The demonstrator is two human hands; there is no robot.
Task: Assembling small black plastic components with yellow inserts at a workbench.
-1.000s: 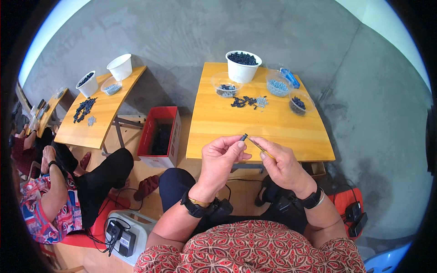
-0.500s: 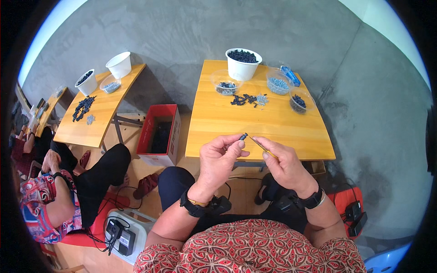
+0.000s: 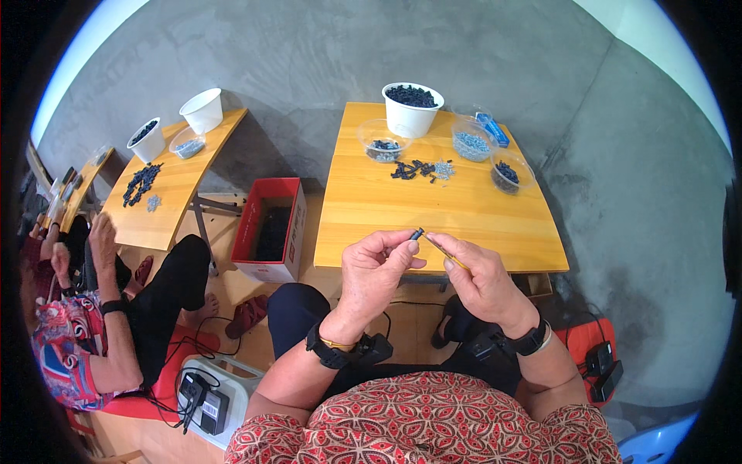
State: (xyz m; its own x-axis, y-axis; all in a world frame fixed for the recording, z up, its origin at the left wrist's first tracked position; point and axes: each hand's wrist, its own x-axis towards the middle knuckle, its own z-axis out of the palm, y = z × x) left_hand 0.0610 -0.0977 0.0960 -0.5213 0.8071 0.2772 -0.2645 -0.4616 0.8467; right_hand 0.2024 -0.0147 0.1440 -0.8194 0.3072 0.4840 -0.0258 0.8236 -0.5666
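Over the near edge of the wooden table [image 3: 433, 209], my left hand [image 3: 372, 271] pinches a small dark plastic piece [image 3: 417, 233] between thumb and fingers, its end poking up. Just beside it, my right hand [image 3: 485, 284] is closed on a thin yellow stick-like tool [image 3: 457, 262], whose tip points at the dark piece; whether they touch I cannot tell. Farther back lie a loose pile of dark plastic pieces [image 3: 411, 170] and a little heap of small silvery metal parts [image 3: 443, 170].
At the back stand a white bucket [image 3: 412, 117] of dark pieces, clear bowls of parts [image 3: 471, 145], [image 3: 506, 178] and a blue box [image 3: 495, 130]. Left of the table sits a red-and-white carton [image 3: 267, 267]. A co-worker [image 3: 85, 340] sits by another table [image 3: 166, 193].
My hands stay almost in place, with the dark piece and tool still in them. At the left, the co-worker's hands have come up and apart from the lap.
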